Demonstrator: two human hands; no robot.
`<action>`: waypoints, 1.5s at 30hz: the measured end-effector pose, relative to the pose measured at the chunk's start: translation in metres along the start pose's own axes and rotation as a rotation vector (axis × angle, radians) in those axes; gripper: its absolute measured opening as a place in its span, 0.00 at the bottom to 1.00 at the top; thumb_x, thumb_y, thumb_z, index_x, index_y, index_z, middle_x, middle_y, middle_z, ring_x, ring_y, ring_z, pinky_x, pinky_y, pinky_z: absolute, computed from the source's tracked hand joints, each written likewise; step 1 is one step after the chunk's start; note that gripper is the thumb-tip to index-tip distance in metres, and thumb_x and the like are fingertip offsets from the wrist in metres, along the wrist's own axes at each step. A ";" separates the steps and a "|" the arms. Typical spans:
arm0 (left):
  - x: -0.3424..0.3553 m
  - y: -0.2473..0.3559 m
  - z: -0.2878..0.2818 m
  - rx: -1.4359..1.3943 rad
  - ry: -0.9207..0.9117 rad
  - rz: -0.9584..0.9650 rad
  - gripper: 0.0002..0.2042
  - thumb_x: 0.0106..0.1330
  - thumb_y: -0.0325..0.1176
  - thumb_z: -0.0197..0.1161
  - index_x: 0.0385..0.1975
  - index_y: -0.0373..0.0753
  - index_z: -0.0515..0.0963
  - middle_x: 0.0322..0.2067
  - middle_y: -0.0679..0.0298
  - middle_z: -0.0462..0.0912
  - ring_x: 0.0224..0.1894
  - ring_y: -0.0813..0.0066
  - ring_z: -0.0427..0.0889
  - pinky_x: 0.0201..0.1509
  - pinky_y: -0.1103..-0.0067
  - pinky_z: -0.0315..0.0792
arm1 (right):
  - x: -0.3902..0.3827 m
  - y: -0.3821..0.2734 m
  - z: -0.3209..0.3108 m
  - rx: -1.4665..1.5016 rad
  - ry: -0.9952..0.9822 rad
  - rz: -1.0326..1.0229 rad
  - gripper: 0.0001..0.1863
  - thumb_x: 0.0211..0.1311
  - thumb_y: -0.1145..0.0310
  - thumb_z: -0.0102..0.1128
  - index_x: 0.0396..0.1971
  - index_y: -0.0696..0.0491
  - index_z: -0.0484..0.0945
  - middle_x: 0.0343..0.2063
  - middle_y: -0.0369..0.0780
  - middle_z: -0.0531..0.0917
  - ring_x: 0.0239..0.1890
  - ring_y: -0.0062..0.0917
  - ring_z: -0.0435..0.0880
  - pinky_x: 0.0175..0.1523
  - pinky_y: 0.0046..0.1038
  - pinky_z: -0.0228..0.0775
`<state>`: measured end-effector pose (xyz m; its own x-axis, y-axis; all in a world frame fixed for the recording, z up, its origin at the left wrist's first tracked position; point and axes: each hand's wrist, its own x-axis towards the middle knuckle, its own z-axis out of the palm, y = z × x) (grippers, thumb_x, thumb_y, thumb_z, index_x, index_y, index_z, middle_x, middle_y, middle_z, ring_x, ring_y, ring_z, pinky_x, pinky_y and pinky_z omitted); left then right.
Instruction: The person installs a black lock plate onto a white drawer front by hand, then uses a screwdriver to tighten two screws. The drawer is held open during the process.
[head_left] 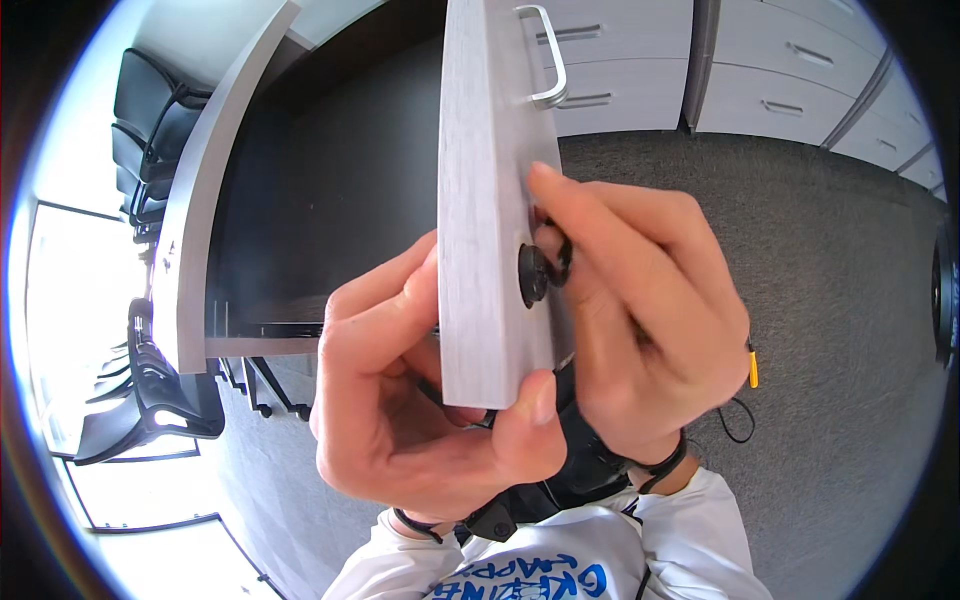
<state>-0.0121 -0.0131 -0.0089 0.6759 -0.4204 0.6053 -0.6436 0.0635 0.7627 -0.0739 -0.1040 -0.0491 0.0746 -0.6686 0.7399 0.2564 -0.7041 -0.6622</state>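
A pale wood-grain panel, seen nearly edge-on, stands in front of me. My left hand is closed round its near end, thumb on the right side and fingers on the left. On the panel's right face sits a round black fitting that looks like a lock. My right hand is closed beside it, pinching a small black piece against or just next to the fitting. Fingers hide most of that piece, so its kind is unclear. Farther up the same face is a silver bar handle.
Left of the panel lies a dark cabinet interior with a pale outer edge. Drawer units line the far side. Black chairs stand at left. A yellow-handled tool and a black cable are on the grey carpet.
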 end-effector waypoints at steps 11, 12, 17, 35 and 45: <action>-0.001 0.001 0.000 0.014 0.005 -0.034 0.37 0.51 0.61 0.78 0.41 0.29 0.75 0.42 0.53 0.81 0.42 0.71 0.84 0.45 0.78 0.79 | -0.004 0.000 0.000 0.127 0.017 0.041 0.19 0.55 0.90 0.60 0.46 0.63 0.87 0.37 0.46 0.85 0.32 0.23 0.82 0.36 0.19 0.74; -0.001 0.001 0.000 0.020 0.016 -0.028 0.37 0.51 0.61 0.78 0.40 0.29 0.75 0.42 0.53 0.81 0.42 0.70 0.84 0.45 0.78 0.78 | -0.004 -0.001 0.000 0.209 0.032 0.067 0.19 0.55 0.91 0.60 0.46 0.63 0.86 0.38 0.47 0.85 0.32 0.23 0.82 0.37 0.19 0.74; -0.001 0.001 0.003 -0.020 0.010 -0.026 0.36 0.51 0.59 0.78 0.40 0.28 0.75 0.42 0.52 0.81 0.43 0.69 0.83 0.48 0.76 0.78 | -0.001 -0.003 -0.008 0.129 -0.066 0.003 0.18 0.57 0.88 0.58 0.47 0.64 0.86 0.41 0.49 0.84 0.32 0.21 0.81 0.37 0.19 0.72; 0.000 0.002 -0.001 0.033 -0.011 -0.005 0.35 0.52 0.58 0.76 0.39 0.28 0.74 0.40 0.55 0.80 0.40 0.74 0.79 0.45 0.81 0.72 | -0.001 -0.001 -0.016 0.802 -0.178 0.499 0.18 0.55 0.79 0.72 0.48 0.64 0.84 0.34 0.40 0.80 0.19 0.09 0.68 0.27 0.14 0.59; 0.009 -0.011 -0.017 -0.094 -0.253 0.208 0.28 0.50 0.32 0.82 0.48 0.27 0.77 0.50 0.41 0.81 0.44 0.66 0.87 0.40 0.81 0.80 | 0.019 -0.003 -0.035 0.572 -0.357 0.467 0.18 0.52 0.84 0.73 0.45 0.63 0.86 0.36 0.41 0.81 0.29 0.13 0.76 0.33 0.16 0.64</action>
<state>0.0076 -0.0021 -0.0083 0.4153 -0.6001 0.6837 -0.7146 0.2499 0.6534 -0.1067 -0.1224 -0.0372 0.5731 -0.6781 0.4601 0.5673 -0.0768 -0.8199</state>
